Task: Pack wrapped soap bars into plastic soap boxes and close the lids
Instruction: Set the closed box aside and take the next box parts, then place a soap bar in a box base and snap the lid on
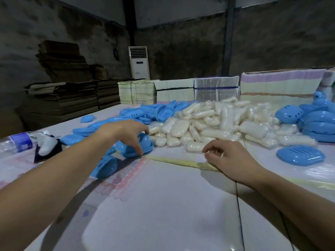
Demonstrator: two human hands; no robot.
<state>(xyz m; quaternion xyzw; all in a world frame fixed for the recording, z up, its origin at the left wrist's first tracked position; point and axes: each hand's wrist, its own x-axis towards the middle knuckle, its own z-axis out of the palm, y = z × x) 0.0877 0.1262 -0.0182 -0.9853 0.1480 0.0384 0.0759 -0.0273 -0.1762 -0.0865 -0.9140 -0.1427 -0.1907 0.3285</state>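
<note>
Currently: left hand [126, 131] fingers clamped on blue soap box [137, 147]; right hand [230, 156] fingers loosely curled, empty, near soap pile [217, 122] on worktop [163, 205].

Legible text: none. Water bottle [17, 142], at 9 o'clock on table: blue label, print blurred. Air conditioner [139, 62], at 12 o'clock: markings too small.

Place: packing workshop or storeroom | bare stained concrete walls [190, 51] | flattened brown cardboard stacks [72, 91] far left | bundled printed carton blanks [215, 87] far | white floor-standing air conditioner [139, 62] | bulk heap of plastic-wrapped white soap bars [217, 122]
</note>
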